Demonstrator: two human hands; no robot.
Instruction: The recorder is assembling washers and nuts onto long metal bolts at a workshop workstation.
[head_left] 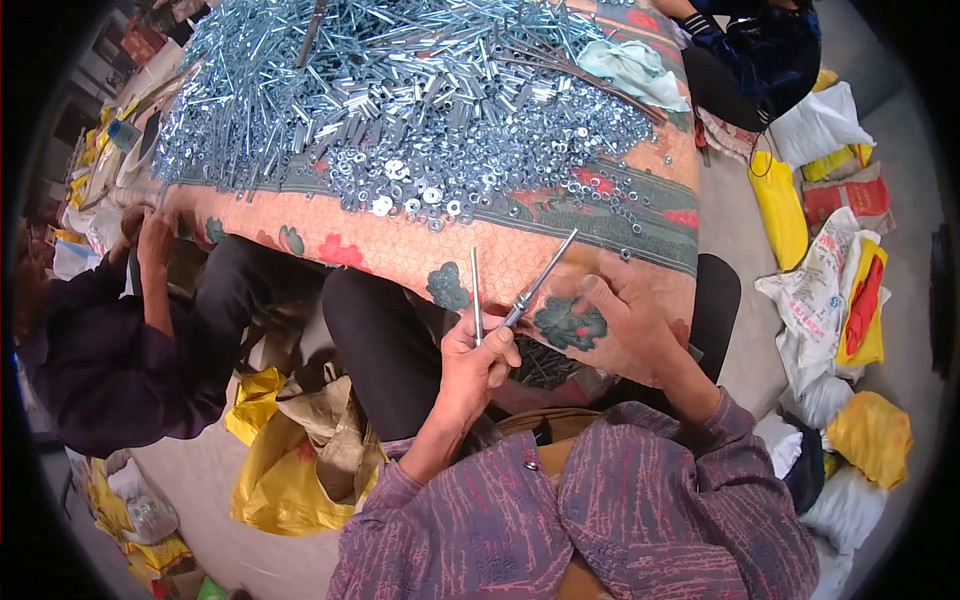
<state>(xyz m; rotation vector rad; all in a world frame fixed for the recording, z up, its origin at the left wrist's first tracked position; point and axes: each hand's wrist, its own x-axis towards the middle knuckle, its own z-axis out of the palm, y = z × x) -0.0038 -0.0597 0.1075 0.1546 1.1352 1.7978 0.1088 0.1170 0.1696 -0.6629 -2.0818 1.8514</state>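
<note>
My left hand (474, 365) is closed around two thin metal rods. One rod (475, 285) stands nearly upright and looks plain. Tilted to the right, the other is a bolt (545, 268) with a thicker sleeve and what look like a nut and washer partway along it. My right hand (632, 318) is just right of the bolt, over the cloth's front edge, its thumb apart from the fingers. Motion blurs those fingers, and I see nothing held in them. Beyond both hands, loose washers and nuts (430, 180) lie on the flowered tablecloth (290, 218).
A large heap of metal rods and sleeves (370, 80) covers the table. A pale cloth (630, 70) lies at its far right. Another person (110, 340) works at the left, and a further one (750, 60) sits far right. Yellow bags (290, 480) and white sacks (820, 300) lie on the floor.
</note>
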